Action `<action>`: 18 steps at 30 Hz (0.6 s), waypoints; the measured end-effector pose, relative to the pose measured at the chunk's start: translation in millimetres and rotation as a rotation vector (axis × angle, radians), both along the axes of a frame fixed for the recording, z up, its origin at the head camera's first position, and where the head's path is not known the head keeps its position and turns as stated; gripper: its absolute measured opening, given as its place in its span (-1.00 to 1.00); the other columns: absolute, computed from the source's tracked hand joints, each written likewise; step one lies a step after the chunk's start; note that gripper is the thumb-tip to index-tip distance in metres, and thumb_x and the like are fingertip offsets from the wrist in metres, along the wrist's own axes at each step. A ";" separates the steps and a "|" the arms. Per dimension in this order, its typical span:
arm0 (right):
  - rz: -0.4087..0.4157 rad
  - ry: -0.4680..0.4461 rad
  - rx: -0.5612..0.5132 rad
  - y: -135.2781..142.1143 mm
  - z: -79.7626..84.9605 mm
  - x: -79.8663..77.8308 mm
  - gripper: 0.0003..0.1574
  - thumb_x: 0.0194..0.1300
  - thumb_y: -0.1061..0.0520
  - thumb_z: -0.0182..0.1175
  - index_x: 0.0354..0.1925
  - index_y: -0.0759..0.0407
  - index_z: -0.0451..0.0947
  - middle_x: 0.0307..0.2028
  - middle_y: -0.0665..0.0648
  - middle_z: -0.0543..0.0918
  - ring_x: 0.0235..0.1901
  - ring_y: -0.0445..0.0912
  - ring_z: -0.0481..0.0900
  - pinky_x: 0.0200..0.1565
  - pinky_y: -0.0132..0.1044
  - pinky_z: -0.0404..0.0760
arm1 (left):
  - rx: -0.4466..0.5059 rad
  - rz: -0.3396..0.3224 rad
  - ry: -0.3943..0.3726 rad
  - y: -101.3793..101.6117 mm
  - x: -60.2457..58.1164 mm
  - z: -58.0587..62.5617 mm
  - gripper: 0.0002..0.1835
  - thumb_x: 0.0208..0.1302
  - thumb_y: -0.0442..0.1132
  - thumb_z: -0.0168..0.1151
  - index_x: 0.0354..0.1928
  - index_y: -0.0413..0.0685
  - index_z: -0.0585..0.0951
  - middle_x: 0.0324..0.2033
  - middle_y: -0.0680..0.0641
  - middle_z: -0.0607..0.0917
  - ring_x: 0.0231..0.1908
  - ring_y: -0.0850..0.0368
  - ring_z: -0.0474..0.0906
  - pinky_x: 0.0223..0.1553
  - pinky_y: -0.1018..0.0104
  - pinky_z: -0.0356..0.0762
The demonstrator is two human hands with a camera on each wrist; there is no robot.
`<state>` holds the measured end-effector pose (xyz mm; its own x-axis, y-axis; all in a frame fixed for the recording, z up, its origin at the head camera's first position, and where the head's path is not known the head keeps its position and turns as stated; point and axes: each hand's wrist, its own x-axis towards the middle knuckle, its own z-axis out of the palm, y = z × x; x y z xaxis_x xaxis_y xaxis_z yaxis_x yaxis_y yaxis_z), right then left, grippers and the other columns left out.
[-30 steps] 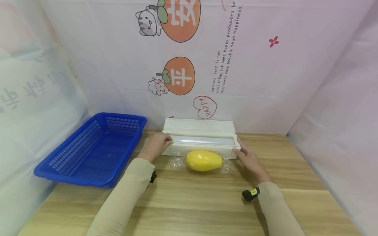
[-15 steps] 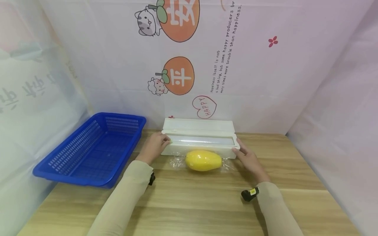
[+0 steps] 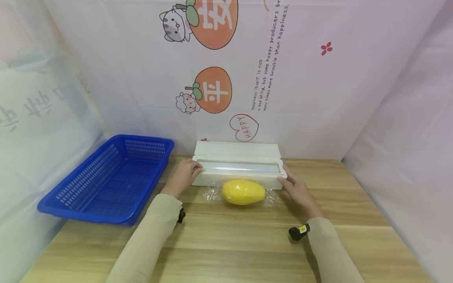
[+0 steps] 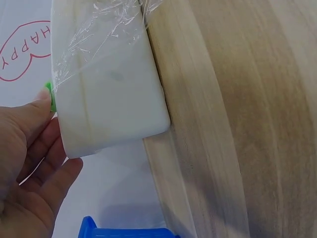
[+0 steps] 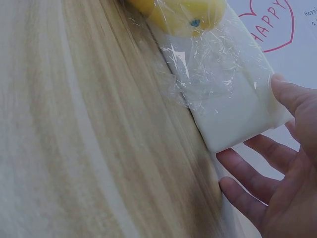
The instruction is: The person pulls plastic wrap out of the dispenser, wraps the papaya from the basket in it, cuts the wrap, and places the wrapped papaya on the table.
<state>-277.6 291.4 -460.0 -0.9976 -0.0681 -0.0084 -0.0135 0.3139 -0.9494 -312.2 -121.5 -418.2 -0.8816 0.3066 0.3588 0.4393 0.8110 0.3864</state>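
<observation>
A long white cling film box [image 3: 237, 181] stands with its lid [image 3: 237, 149] raised and a roll of cling film [image 3: 244, 168] inside. At its left end is my left hand [image 3: 184, 175], the thumb on a small green slider [image 4: 51, 96] at the top edge and the other fingers by the end wall. My right hand [image 3: 299, 191] grips the opposite end, thumb on the upper edge and fingertips against the end wall. Right in front of the box lies a yellow papaya-like fruit [image 3: 243, 192] wrapped in clear film [image 5: 205, 74], whose loose ends spread to both sides.
To the left, a blue plastic basket [image 3: 148, 192] with slotted walls sits on the wooden table [image 3: 226, 243]. A printed white cloth [image 3: 301, 90] rises directly behind the box. White sheets [image 3: 407, 129] close off both sides.
</observation>
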 end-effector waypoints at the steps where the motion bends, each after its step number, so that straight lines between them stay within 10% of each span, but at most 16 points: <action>1: 0.000 -0.002 -0.008 0.2 0.3 -0.3 -0.08 0.45 -0.28 0.11 0.58 -0.33 -0.10 0.52 0.27 0.08 0.28 0.24 0.42 0.42 0.21 -0.01 | 0.005 0.000 -0.003 0.3 0.4 0.8 -0.79 0.43 -0.16 0.26 -0.12 -0.15 0.73 -0.15 -0.10 0.69 0.00 -0.11 0.55 0.14 0.01 0.47; 18: 0.001 0.015 0.050 0.5 2.3 0.5 -0.10 0.46 -0.31 0.08 0.57 -0.37 -0.11 0.52 0.28 0.07 0.29 0.26 0.40 0.41 0.26 -0.03 | 0.078 -0.009 -0.013 -5.8 -2.2 -3.1 -0.82 0.42 -0.23 0.26 -0.12 -0.22 0.72 -0.13 -0.17 0.65 -0.07 -0.07 0.56 0.05 0.06 0.55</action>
<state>-277.1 291.8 -457.7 -0.9976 -0.0692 0.0034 -0.0282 0.3605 -0.9323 -314.4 -127.3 -421.3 -0.8838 0.2862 0.3701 0.4408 0.7745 0.4538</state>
